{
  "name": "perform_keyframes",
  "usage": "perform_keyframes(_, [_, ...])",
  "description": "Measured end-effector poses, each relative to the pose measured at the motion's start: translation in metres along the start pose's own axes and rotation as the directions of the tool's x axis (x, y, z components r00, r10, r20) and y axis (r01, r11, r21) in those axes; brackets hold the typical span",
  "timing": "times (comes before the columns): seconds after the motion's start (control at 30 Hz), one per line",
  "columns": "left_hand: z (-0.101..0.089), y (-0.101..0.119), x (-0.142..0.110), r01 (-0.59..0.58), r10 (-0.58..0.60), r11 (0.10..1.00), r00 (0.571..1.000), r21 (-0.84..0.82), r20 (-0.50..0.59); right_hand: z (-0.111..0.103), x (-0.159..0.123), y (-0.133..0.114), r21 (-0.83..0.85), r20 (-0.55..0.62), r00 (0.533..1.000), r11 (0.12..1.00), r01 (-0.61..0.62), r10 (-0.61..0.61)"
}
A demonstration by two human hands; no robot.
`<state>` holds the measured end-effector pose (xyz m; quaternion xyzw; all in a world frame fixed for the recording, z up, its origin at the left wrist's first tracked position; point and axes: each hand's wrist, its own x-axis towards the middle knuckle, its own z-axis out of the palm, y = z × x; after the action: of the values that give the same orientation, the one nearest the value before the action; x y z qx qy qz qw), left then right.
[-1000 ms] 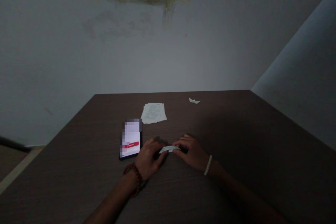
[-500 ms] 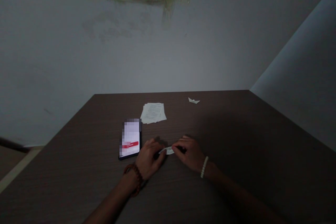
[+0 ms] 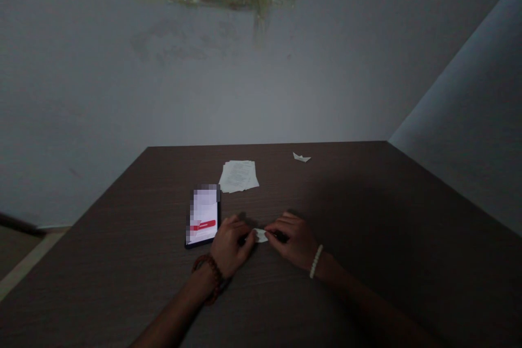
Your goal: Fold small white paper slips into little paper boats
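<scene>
Between my two hands is a small folded piece of white paper (image 3: 260,236), low over the dark wooden table (image 3: 261,304). My left hand (image 3: 232,244) pinches its left end between thumb and fingers. The right end is pinched by my right hand (image 3: 291,239), whose other fingers are curled. Only the middle of the paper shows; both ends are hidden by the fingertips. A brown bead bracelet (image 3: 212,277) is on my left wrist and a white bead bracelet (image 3: 316,261) on my right.
Left of my left hand lies a phone (image 3: 204,216) with its screen lit. Beyond it is a stack of printed paper sheets (image 3: 238,176). A small folded paper boat (image 3: 301,157) sits near the table's far edge, in front of the wall (image 3: 261,87).
My right hand has shifted slightly left, closer to my left hand. Less of the folded paper shows between them, and its left tip is now covered by my left fingers.
</scene>
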<state>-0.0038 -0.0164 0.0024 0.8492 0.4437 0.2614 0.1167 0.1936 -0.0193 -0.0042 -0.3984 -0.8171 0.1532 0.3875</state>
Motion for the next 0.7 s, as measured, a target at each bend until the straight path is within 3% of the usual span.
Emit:
perform_keyframes(0.3, [-0.0018, 0.0019, 0.0007, 0.032, -0.032, 0.999, 0.999, -0.025, -0.012, -0.0043, 0.0009, 0.0018, 0.096, -0.026, 0.997, 0.993, -0.068, 0.071])
perform_keyframes(0.7, [-0.0005, 0.0049, -0.0002, 0.056, -0.059, 0.992, 0.998, -0.111, -0.025, -0.0082, 0.0002, 0.0037, 0.174, 0.042, 0.991, 0.975, -0.135, 0.129])
